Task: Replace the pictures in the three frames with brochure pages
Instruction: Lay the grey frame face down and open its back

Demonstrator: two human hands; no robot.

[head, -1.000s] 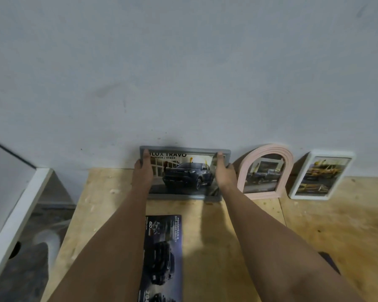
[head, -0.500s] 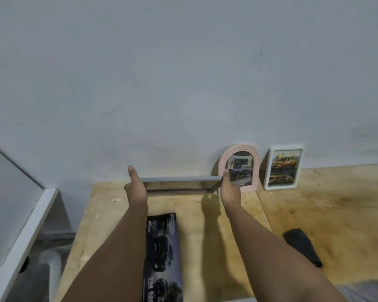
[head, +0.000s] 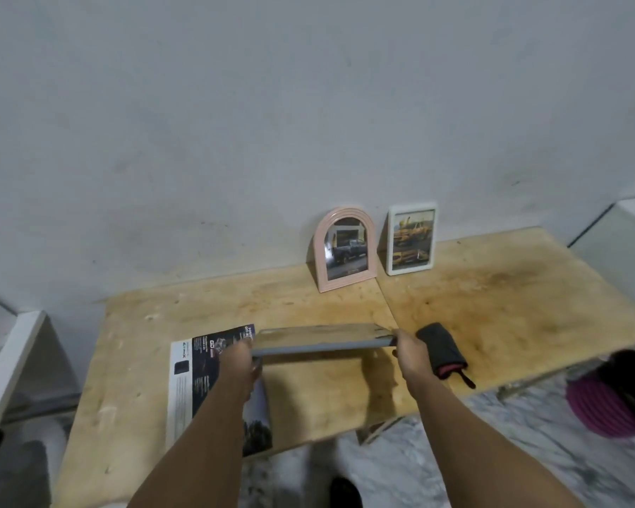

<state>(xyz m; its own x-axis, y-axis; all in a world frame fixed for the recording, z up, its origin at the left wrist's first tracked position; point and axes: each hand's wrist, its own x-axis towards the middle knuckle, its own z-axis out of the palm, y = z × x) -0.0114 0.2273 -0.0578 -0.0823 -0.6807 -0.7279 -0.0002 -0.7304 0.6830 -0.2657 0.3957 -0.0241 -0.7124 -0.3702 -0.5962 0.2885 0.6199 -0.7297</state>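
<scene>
We grip the grey frame (head: 323, 341) at both ends, left hand (head: 239, 361) and right hand (head: 411, 355), holding it flat above the desk (head: 510, 309), beside the brochure (head: 198, 375)

The grey frame (head: 323, 341) is held nearly flat, so its picture cannot be seen. The left hand (head: 239, 364) and forearm hide the middle of the brochure (head: 195, 383), whose print is too small to read. A purple object (head: 613, 401) is cut off at the right edge.
</scene>
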